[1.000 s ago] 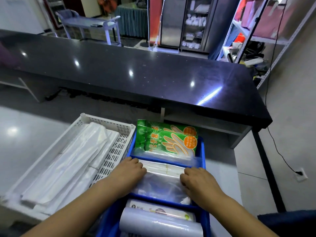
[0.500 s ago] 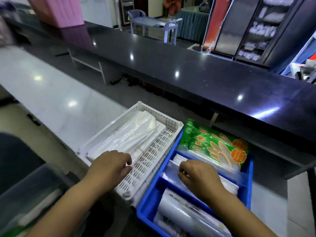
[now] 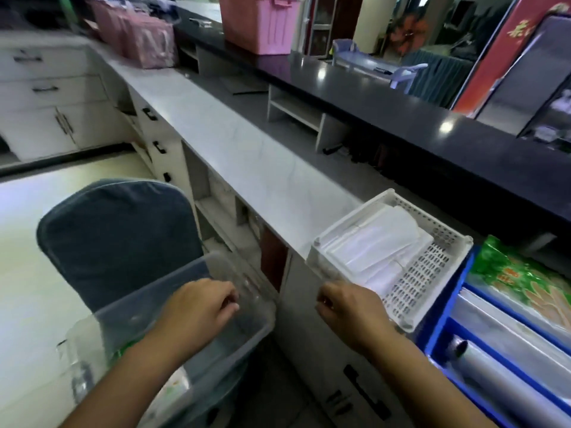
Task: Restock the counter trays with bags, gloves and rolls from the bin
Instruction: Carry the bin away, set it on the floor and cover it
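A clear plastic bin (image 3: 253, 338) rests on a grey chair at the lower left, with something green and white lying low inside it. My left hand (image 3: 200, 307) hovers over the bin, fingers curled, and nothing shows in it. My right hand (image 3: 349, 307) is a loose fist at the near corner of the white perforated tray (image 3: 432, 267), which holds folded white bags (image 3: 380, 242). At the right edge, the blue tray (image 3: 445, 307) contains green glove packs (image 3: 519, 273), flat clear bags (image 3: 494, 316) and a film roll (image 3: 500, 375).
The trays sit on a long white counter (image 3: 247, 149) with drawers and open shelves beneath. A raised black counter (image 3: 401, 112) runs behind it, carrying a pink bin (image 3: 259, 23). The grey chair (image 3: 117, 230) stands against the counter front, and pink bags are at the far left.
My view has swung left from the blue tray to the bin on the chair. Both hands left the blue tray: the left moved over the bin, the right to the white tray's corner.
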### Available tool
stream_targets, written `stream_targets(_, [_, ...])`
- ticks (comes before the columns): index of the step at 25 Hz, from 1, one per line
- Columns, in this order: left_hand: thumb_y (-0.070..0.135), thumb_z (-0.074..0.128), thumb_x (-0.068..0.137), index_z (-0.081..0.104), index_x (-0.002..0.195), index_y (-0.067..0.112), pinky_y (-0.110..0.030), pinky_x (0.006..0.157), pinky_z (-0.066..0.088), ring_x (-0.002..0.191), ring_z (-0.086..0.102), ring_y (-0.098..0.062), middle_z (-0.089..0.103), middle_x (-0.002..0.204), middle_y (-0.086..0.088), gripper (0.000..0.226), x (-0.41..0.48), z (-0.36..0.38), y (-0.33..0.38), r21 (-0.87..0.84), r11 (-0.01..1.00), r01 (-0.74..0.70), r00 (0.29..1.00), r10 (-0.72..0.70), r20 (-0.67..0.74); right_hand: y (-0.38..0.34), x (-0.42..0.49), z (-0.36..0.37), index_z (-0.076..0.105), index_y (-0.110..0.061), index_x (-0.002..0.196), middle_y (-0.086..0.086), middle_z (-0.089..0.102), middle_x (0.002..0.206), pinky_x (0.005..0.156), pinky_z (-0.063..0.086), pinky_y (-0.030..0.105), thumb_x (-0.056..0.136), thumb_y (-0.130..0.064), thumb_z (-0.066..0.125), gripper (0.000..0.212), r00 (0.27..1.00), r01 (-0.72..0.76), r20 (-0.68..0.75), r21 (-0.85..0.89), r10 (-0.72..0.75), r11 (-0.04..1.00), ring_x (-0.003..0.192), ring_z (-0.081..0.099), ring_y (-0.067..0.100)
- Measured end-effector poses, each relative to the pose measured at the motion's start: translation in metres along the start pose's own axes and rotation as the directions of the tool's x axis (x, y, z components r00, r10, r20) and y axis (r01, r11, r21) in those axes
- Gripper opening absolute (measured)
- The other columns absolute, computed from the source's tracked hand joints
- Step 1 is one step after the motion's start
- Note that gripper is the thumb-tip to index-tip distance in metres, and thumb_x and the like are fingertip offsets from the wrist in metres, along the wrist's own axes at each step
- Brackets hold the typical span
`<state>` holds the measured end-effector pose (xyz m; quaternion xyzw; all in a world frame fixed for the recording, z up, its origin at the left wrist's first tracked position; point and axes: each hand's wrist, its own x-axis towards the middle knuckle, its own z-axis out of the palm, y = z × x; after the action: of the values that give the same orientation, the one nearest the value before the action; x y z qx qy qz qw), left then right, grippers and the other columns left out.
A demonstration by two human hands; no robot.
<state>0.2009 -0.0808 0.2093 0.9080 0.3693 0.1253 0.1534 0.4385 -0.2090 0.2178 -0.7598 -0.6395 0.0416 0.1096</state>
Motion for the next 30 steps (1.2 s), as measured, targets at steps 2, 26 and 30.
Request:
stream_targets(2, [0.037, 0.059, 0.083, 0.062, 0.086, 0.03, -0.028, 0.064, 0.038, 0.085, 0.058, -0.013, 0.064, 0.083, 0.01, 0.008, -0.028, -0.008, -0.041, -0.011, 0.999, 0.052, 0.999, -0.052, 0.016, -0.046, 0.004, 0.027, 0.059, -0.023, 0.089, -0.003, 0.064, 0.09, 0.067, 0.049, 0.034, 0.087, -0.039, 0.049, 0.019, 0.998, -0.018, 0.062, 0.0, 0.018, 1.0, 0.083, 0.06, 0.019])
stream_targets(26, [0.026, 0.052, 0.085, 0.064, 0.091, 0.025, -0.028, 0.063, 0.041, 0.093, 0.059, -0.018, 0.068, 0.099, 0.003, 0.013, 0.039, 0.02, -0.338, 0.148, 0.951, 0.271, 0.883, -0.306, 0.355, -0.149, 0.112, 0.233, 0.062, -0.008, 0.093, 0.007, 0.069, 0.096, 0.059, 0.039, 0.027, 0.092, -0.022, 0.046, 0.021, 0.726, -0.522, 0.548, 0.046, 0.415, 0.852, 0.085, 0.063, 0.021])
stream_targets(30, [0.024, 0.05, 0.085, 0.064, 0.095, 0.022, -0.03, 0.067, 0.046, 0.095, 0.058, -0.022, 0.065, 0.102, -0.002, 0.017, 0.082, 0.054, -0.375, 0.119, 0.986, 0.12, 0.86, -0.163, 0.483, -0.167, 0.097, 0.256, 0.057, -0.017, 0.08, 0.008, 0.069, 0.096, 0.056, 0.035, 0.025, 0.094, -0.02, 0.042, 0.021, 0.602, -0.687, 0.529, -0.038, 0.598, 0.726, 0.081, 0.063, 0.021])
